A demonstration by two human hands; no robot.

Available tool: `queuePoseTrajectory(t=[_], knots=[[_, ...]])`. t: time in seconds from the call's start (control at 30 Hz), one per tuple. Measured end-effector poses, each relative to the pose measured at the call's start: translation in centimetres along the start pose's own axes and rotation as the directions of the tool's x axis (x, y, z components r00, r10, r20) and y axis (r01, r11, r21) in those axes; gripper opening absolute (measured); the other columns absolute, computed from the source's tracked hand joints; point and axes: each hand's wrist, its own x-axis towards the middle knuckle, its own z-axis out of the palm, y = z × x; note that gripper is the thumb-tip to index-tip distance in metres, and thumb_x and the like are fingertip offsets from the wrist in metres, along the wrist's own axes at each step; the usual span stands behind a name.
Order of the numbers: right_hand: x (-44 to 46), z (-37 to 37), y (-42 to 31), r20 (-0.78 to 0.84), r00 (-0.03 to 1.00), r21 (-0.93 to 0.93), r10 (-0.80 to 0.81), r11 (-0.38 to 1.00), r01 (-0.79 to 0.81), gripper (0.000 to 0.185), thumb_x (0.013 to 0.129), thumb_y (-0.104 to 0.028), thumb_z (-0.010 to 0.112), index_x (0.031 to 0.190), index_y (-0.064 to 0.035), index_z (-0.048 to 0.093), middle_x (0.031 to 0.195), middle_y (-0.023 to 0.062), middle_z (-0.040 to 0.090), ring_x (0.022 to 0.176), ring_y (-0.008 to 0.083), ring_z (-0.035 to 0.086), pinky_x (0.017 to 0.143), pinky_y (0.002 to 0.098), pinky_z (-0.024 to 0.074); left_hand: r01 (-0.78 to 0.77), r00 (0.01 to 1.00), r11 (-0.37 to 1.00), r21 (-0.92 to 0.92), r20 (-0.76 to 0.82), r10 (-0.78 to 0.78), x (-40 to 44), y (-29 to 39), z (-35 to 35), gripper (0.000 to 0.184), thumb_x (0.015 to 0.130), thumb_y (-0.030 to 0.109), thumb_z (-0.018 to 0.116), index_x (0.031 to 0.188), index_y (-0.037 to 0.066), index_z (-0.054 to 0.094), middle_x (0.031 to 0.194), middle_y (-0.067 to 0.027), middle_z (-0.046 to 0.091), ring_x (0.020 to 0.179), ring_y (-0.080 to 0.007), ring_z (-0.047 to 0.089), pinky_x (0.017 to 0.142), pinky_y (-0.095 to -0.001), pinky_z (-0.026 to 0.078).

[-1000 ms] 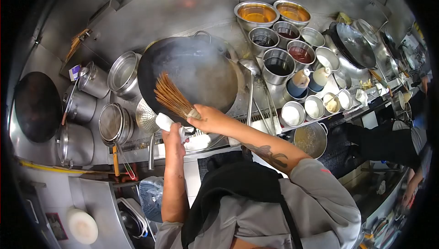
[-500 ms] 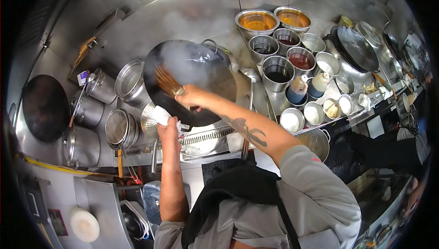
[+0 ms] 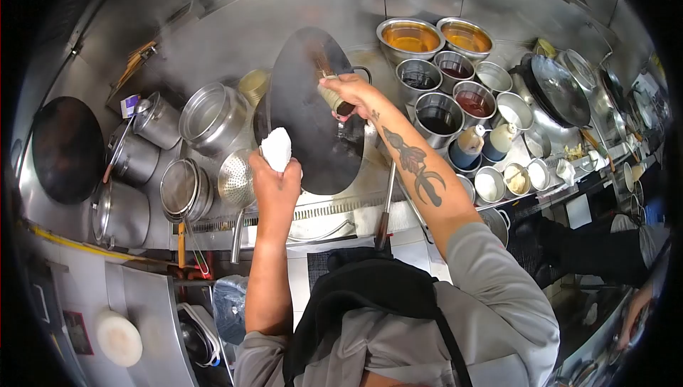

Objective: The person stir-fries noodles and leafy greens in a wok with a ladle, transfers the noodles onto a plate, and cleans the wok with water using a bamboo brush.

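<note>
A dark wok (image 3: pixel 302 113) tilts up steeply over the stove, hazed by steam. My left hand (image 3: pixel 276 186) is closed around a bunched white cloth (image 3: pixel 277 147) at the wok's near left rim. Whatever part of the wok lies under the cloth is hidden. In my right hand (image 3: pixel 350 94) is the thick bound handle of a bamboo wok brush (image 3: pixel 330 94). Its brown bristles point away from me at the wok's upper inside and are partly blurred by steam.
Left of the wok are a perforated ladle (image 3: pixel 236 179), strainers (image 3: pixel 181 189) and lidded pots (image 3: pixel 156 127). On the right stand sauce containers (image 3: pixel 438 118), oil bowls (image 3: pixel 410 37) and seasoning cups (image 3: pixel 489 184). A ladle handle (image 3: pixel 386 209) lies near my right forearm. Another person's dark-clothed legs (image 3: pixel 590 241) appear farther right.
The wok has tipped from lying fairly flat to steeply tilted. My right hand with the brush has moved away and to the right. My left hand has risen slightly with the cloth.
</note>
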Motion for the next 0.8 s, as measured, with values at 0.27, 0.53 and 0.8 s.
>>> queuePoseTrajectory(t=[0.27, 0.53, 0.8], knots=[[-6.8, 4.6, 8.4, 0.301, 0.919, -0.377, -0.255, 0.853, 0.360, 0.051, 0.083, -0.037, 0.067, 0.113, 0.0022, 0.055, 0.087, 0.0125, 0.063, 0.071, 0.0182, 0.062, 0.062, 0.0319, 0.0518, 0.069, 0.995, 0.995, -0.077, -0.073, -0.074, 0.5, -1.4, -2.3, 0.042, 0.079, 0.003, 0.059, 0.116, -0.005, 0.042, 0.093, -0.0118, 0.057, 0.079, -0.0175, 0.058, 0.072, -0.0306, 0.048], [-6.8, -9.5, 17.5, -0.143, 0.979, -0.903, -0.146, 0.425, -0.068, 0.039, 0.078, -0.034, 0.063, 0.101, -0.0033, 0.058, 0.095, 0.0188, 0.065, 0.088, 0.0380, 0.063, 0.078, 0.0444, 0.0508, 0.347, 0.898, 0.882, -0.319, -0.158, -0.411, 1.9, -12.7, -7.9, 0.033, 0.076, 0.010, 0.061, 0.105, 0.000, 0.051, 0.088, -0.0061, 0.058, 0.076, -0.0147, 0.057, 0.064, -0.0307, 0.045], [-5.3, -8.0, 3.4, -0.026, 0.841, -0.970, -0.540, 0.219, 0.110, 0.050, 0.079, -0.028, 0.065, 0.116, 0.0026, 0.051, 0.101, 0.0247, 0.062, 0.096, 0.0397, 0.060, 0.083, 0.0444, 0.0488, 0.699, 0.591, 0.468, -0.540, 0.069, -0.803, 0.3, -18.0, -4.8, 0.029, 0.078, 0.029, 0.059, 0.100, 0.010, 0.055, 0.092, -0.0037, 0.055, 0.080, -0.0171, 0.050, 0.054, -0.0335, 0.039]])
